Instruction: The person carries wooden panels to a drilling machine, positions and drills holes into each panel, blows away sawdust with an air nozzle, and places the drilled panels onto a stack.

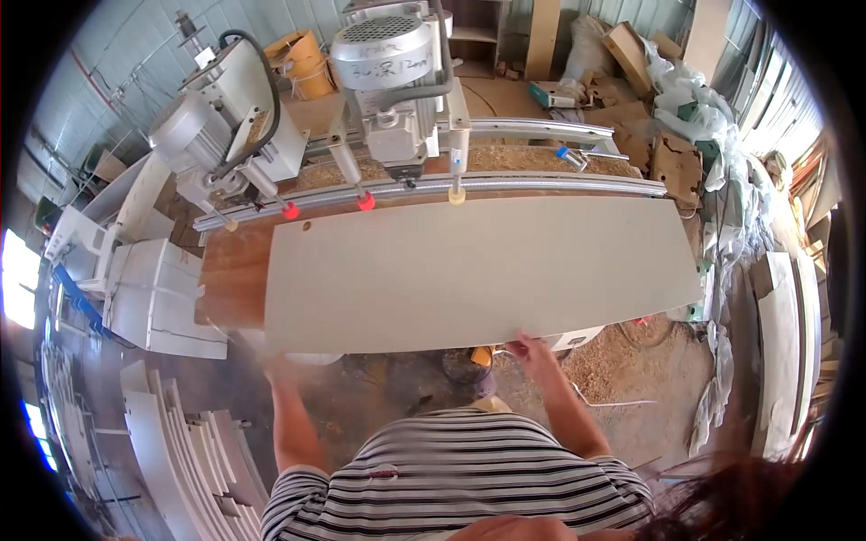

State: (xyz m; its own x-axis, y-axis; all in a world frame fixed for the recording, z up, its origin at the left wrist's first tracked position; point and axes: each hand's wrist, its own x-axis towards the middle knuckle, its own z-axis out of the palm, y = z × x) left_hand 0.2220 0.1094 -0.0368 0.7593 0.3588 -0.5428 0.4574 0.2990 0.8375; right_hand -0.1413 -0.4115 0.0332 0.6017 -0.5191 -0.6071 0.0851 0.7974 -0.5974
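A long pale grey panel lies across the brown work table of a drilling machine. Near its upper left corner is one small hole. My right hand holds the panel's near edge, its fingers partly hidden under the board. At the lower left corner is my left hand, smeared by motion, so its fingers do not show clearly. Over the panel's far edge stands a drill head with a motor. A red-tipped clamp and a yellow-tipped clamp come down near that edge.
A second drill motor stands at the left. White panels lean at lower left, and more boards stand at right. Sawdust covers the floor under the table. Cardboard and plastic sheeting are piled at back right.
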